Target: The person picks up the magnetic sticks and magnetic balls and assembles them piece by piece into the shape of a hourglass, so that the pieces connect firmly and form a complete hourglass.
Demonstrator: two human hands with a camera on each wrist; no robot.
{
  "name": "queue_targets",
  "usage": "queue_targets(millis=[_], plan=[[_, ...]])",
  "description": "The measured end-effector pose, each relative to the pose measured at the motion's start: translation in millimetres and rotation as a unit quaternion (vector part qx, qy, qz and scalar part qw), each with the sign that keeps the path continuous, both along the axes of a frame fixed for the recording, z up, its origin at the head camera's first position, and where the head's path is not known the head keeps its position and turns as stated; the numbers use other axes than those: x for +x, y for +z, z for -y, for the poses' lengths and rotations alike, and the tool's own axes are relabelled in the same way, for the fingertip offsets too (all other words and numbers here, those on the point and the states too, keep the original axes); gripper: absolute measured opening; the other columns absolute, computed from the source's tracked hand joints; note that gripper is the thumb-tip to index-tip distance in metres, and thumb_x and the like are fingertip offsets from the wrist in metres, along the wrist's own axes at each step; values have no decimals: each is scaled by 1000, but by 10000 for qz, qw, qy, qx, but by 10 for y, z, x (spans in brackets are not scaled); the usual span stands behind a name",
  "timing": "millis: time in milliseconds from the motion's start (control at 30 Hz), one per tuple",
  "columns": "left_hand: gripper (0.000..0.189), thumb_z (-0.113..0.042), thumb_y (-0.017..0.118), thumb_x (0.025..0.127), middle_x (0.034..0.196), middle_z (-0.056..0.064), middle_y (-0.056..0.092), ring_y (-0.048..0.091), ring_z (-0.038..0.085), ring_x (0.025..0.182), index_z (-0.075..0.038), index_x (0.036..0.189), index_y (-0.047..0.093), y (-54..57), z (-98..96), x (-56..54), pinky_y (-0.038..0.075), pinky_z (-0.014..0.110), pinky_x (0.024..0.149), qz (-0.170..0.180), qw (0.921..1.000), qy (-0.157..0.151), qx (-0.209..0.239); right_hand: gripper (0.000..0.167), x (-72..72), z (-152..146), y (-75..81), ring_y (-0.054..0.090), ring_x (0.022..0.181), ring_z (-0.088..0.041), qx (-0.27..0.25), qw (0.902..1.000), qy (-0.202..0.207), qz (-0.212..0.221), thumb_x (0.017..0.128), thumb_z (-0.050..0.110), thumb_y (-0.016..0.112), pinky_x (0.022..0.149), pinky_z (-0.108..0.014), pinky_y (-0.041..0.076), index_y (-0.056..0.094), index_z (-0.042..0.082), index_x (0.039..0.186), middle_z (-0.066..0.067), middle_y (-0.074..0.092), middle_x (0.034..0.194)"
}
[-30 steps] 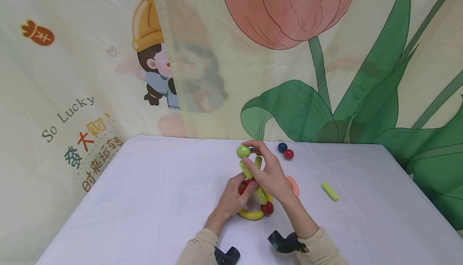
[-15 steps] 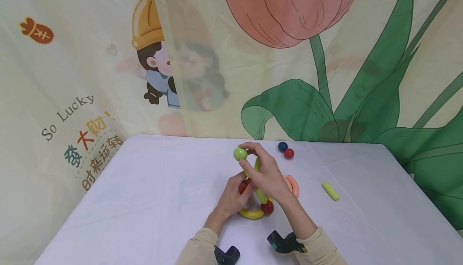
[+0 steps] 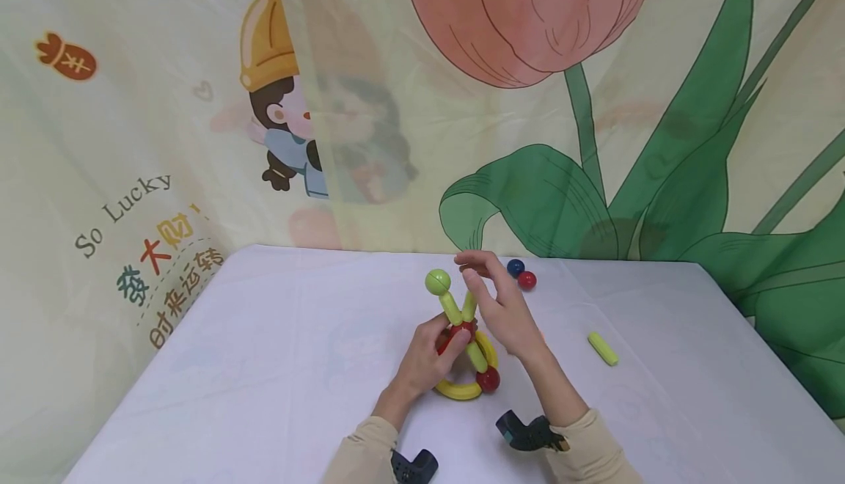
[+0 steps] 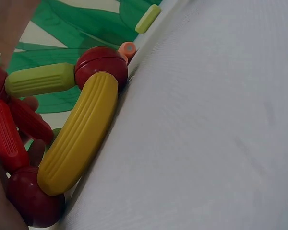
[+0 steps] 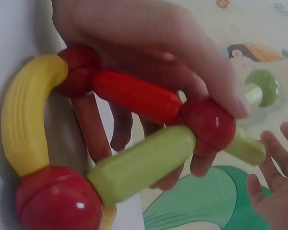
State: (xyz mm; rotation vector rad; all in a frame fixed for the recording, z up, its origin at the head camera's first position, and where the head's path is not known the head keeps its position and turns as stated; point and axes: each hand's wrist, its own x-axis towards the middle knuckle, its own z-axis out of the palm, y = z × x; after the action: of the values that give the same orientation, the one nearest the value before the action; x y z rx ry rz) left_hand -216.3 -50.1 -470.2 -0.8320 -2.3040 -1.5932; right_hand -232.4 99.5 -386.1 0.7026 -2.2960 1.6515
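Note:
A toy frame of balls and rods stands on the table, its base of yellow curved rods (image 3: pixel 460 391) and red balls (image 3: pixel 488 379). My left hand (image 3: pixel 422 358) grips it near the upper red ball (image 5: pixel 209 125), a fingertip on that ball. From this ball two green rods (image 3: pixel 451 308) rise in a V; the left one bears a green ball (image 3: pixel 438 281). A lower green rod (image 5: pixel 141 165) slopes down to a base ball. My right hand (image 3: pixel 503 312) is beside the bare right rod, fingers loosely extended and holding nothing; whether a fingertip touches the rod, I cannot tell.
A blue ball (image 3: pixel 516 268) and a red ball (image 3: pixel 527 281) lie at the back of the white table (image 3: pixel 297 367). A loose green rod (image 3: pixel 603 349) is at the right. A pink piece (image 4: pixel 128 49) shows behind the frame in the left wrist view.
My right hand has let go of the green ball and moved right; the ball stays atop the left green rod. The left hand keeps its hold. The right arm now covers the pink pieces.

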Motion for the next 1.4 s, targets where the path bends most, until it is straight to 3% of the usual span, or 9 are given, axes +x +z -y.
queue_targets(millis=[100,267,533,833,1133,1400], plan=[[21,-25,51,96,100,0,68,63,6,87,-13,110,61,-3,4,2,54,24,78,9,10000,57,-56,28,-6,-56,29,49,121,-21,-2,9996,-209,189,99,24,48,103,-52,37,51,18,126,-2,56,125],[21,-25,51,95,101,0,67,61,6,86,-13,110,61,-13,5,4,54,23,76,32,9999,99,-128,30,-108,-187,-21,51,116,-20,-25,9988,-479,107,97,22,52,105,-46,36,51,12,125,-4,57,122],[22,-27,51,95,100,0,68,60,5,82,-13,109,61,-18,6,9,53,23,72,112,9999,18,-46,34,-314,-396,-256,50,114,-22,251,9939,-972,457,96,23,53,97,-47,38,48,14,129,-8,54,124],[22,-27,51,95,98,-1,67,58,5,79,-13,109,61,-13,10,13,53,22,70,165,9998,-12,65,36,-449,-541,-402,48,119,-31,512,9872,-1331,720,96,13,52,101,-51,40,46,7,130,-15,50,128],[21,-25,52,96,99,0,67,57,6,80,-13,109,61,-19,4,6,53,22,70,147,9999,6,13,40,-526,-678,-547,42,126,-36,1061,9762,-1693,844,94,7,51,104,-52,37,43,3,133,-19,44,136],[20,-24,52,96,98,1,66,58,6,81,-12,110,60,-31,1,-2,53,22,72,27,10000,61,-70,48,-608,-789,-685,26,140,-40,1789,9577,-1761,1409,94,13,48,111,-56,26,38,5,141,-21,29,150]])
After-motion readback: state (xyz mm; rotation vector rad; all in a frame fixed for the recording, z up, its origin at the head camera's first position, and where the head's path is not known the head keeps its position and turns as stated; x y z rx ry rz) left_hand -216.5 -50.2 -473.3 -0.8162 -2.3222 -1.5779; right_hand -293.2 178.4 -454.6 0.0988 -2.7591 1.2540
